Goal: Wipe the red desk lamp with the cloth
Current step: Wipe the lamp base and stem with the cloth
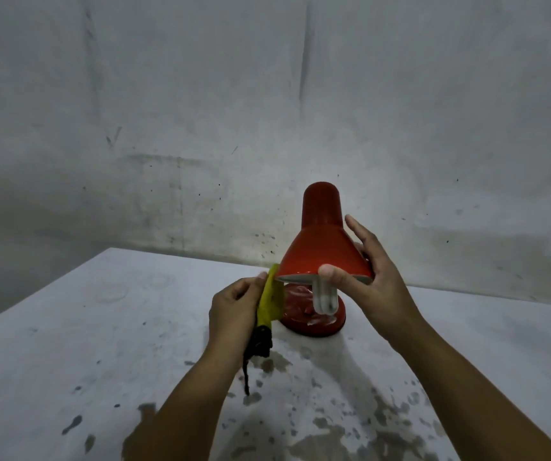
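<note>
A red desk lamp (324, 247) is stood on a stained white table (67, 327), toward its far edge and close to a grey, marked wall (267, 94). Its round red base (314, 319) is seen beneath the shade, and a white bulb (325, 299) is seen hanging out of the shade's open mouth. The shade is gripped at its right side by the right hand (372, 277): the thumb is laid across the near rim while the fingers are spread loosely around the far side. A yellow cloth (271, 299) is pinched in the left hand (234, 311), whose fingers are curled closed around it. The cloth's upper end is pressed against the left rim of the shade, and a dark frayed end is left dangling below the hand, above the table.
</note>
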